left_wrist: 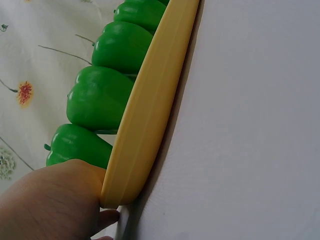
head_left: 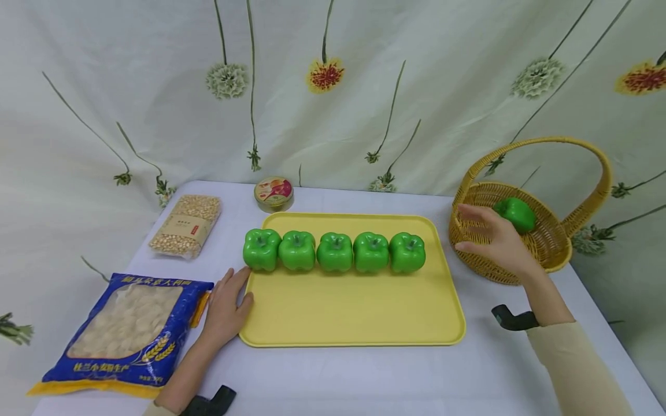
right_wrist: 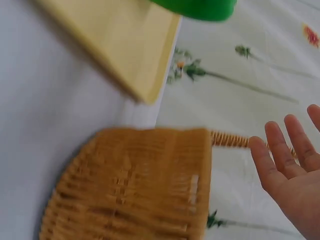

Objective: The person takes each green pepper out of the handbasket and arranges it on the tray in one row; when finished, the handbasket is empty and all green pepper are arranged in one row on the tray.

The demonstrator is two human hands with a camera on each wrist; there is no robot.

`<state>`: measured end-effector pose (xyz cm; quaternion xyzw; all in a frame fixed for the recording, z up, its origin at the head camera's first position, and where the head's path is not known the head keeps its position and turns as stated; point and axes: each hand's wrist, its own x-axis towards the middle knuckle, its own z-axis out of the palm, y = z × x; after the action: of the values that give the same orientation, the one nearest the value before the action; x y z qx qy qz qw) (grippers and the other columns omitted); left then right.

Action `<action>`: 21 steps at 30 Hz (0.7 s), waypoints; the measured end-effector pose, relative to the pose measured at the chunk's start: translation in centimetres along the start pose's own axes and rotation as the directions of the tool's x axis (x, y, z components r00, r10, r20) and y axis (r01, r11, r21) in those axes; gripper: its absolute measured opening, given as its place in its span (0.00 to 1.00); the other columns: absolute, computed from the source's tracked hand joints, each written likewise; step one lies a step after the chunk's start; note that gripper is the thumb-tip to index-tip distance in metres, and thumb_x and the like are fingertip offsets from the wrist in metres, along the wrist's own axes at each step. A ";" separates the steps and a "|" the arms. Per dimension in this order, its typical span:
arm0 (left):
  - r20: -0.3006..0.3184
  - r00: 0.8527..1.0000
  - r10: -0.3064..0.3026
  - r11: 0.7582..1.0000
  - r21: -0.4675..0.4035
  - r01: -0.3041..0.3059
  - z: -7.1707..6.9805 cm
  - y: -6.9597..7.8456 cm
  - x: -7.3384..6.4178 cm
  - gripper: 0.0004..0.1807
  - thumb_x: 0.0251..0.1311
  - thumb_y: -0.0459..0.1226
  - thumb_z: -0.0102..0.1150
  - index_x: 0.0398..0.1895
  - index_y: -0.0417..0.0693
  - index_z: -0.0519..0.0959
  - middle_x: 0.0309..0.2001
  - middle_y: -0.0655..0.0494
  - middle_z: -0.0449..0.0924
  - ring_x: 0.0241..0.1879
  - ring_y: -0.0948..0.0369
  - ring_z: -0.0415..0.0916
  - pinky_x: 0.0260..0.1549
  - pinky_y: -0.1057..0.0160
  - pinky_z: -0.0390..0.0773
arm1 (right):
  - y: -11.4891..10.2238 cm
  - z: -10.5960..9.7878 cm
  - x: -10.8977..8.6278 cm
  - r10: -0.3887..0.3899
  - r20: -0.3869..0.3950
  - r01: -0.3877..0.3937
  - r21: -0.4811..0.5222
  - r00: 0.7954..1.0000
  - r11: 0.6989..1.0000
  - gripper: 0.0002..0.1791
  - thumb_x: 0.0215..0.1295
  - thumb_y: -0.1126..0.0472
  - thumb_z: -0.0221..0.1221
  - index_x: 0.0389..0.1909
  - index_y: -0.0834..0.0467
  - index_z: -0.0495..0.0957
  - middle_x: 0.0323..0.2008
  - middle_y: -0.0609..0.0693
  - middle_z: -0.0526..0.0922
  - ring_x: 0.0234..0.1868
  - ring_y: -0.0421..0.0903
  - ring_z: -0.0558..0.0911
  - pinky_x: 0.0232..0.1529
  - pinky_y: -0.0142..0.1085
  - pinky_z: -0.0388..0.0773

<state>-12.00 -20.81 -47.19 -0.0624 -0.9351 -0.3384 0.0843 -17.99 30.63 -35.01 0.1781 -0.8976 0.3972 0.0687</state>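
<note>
Several green bell peppers (head_left: 335, 252) stand in a row along the far half of a yellow tray (head_left: 354, 312). At the tray's left edge rests my left hand (head_left: 226, 309), fingers extended, near the leftmost pepper (head_left: 261, 249); in the left wrist view the hand (left_wrist: 55, 200) is at the tray's corner. Over the left rim of a wicker basket (head_left: 484, 263) is my right hand (head_left: 496, 240), holding nothing, its fingers spread apart in the right wrist view. One green pepper (head_left: 516, 214) lies inside that basket, partly behind the hand.
Left of the tray lie a blue bag of pasta (head_left: 125, 329) and, behind it, a packet of pale grains (head_left: 187, 225). A round tin (head_left: 273, 193) stands behind the tray's far left corner. The basket's tall handle (head_left: 562, 140) arches above it. Flowered cloth hangs behind the table.
</note>
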 end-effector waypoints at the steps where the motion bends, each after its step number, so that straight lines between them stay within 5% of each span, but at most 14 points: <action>1: 0.000 1.000 0.001 1.000 0.000 -0.001 0.0 0.0 0.0 0.30 0.62 0.27 0.50 0.69 0.31 0.63 0.69 0.32 0.64 0.72 0.32 0.48 0.68 0.32 0.44 | 0.4 -0.5 -0.1 0.018 -0.015 -0.018 0.001 1.000 1.000 0.40 0.56 0.64 0.69 0.70 0.59 0.64 0.62 0.57 0.72 0.58 0.29 0.69 0.52 0.16 0.70; 5: 0.000 1.000 -0.001 1.000 -0.005 0.001 0.0 0.0 0.0 0.30 0.62 0.26 0.50 0.69 0.31 0.63 0.69 0.32 0.63 0.72 0.32 0.48 0.68 0.31 0.44 | 2.1 -2.6 -0.2 0.090 -0.079 -0.089 0.020 0.993 0.996 0.41 0.58 0.63 0.68 0.72 0.59 0.62 0.58 0.45 0.72 0.54 0.23 0.68 0.50 0.15 0.70; 8: 0.003 1.000 -0.003 1.000 -0.003 0.003 -0.1 0.0 0.0 0.30 0.62 0.26 0.50 0.69 0.31 0.63 0.69 0.32 0.63 0.72 0.32 0.48 0.68 0.31 0.44 | 3.4 -4.4 -0.3 0.189 -0.135 -0.188 0.019 0.973 0.982 0.40 0.62 0.59 0.66 0.74 0.55 0.60 0.60 0.47 0.71 0.53 0.24 0.68 0.47 0.15 0.70; 11: 0.008 1.000 -0.006 1.000 -0.001 0.006 -0.1 0.0 -0.1 0.30 0.62 0.27 0.50 0.69 0.31 0.63 0.69 0.32 0.63 0.72 0.32 0.48 0.68 0.31 0.44 | 4.5 -6.0 -0.3 0.304 -0.196 -0.306 0.021 0.932 0.952 0.41 0.63 0.52 0.64 0.75 0.47 0.57 0.68 0.52 0.67 0.56 0.33 0.70 0.53 0.22 0.70; 16: 0.011 1.000 -0.008 1.000 -0.001 0.008 -0.1 0.1 -0.1 0.30 0.62 0.26 0.50 0.69 0.30 0.62 0.69 0.32 0.63 0.72 0.32 0.48 0.68 0.31 0.43 | 6.1 -7.9 0.3 0.430 -0.287 -0.427 0.074 0.856 0.901 0.42 0.64 0.46 0.61 0.76 0.40 0.52 0.76 0.47 0.57 0.73 0.46 0.61 0.71 0.48 0.63; 21: -0.001 1.000 0.005 1.000 0.000 -0.005 -0.1 0.1 0.0 0.30 0.61 0.26 0.50 0.69 0.30 0.63 0.68 0.32 0.64 0.71 0.31 0.48 0.67 0.30 0.44 | 7.8 -8.7 0.8 0.530 -0.339 -0.519 0.131 0.777 0.844 0.44 0.64 0.42 0.59 0.77 0.38 0.49 0.78 0.45 0.51 0.78 0.50 0.52 0.73 0.54 0.57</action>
<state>-11.96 -20.77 -47.05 -0.0647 -0.9349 -0.3384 0.0855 -21.86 41.65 -34.34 -0.1543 -0.8770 0.4396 0.1171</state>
